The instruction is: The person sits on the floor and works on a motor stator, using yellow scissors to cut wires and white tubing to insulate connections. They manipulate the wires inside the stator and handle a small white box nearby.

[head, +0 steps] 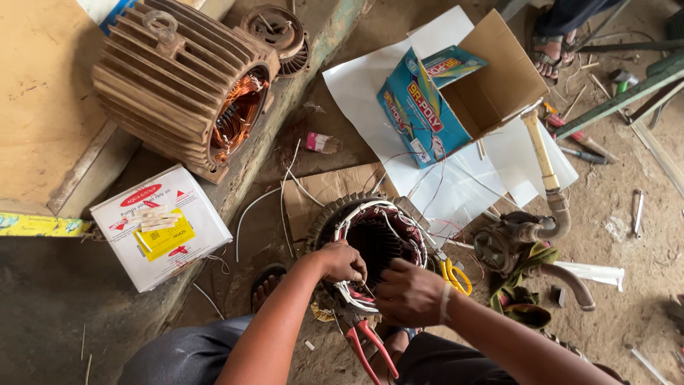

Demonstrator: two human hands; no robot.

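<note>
White-sleeved stator (370, 242) bore faces up, axis vertical; left hand (343, 262), right hand (410, 292) grip pinching its windings.

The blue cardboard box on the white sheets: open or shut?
Open. The blue cardboard box lies tipped on its side on the white sheets, flaps spread, its brown inside showing and apparently empty.

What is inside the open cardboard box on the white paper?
Inside the open cardboard box, only bare brown inner walls and a folded blue flap show. Its bottom is hidden by the blue printed front wall, so any contents there cannot be seen.
</note>
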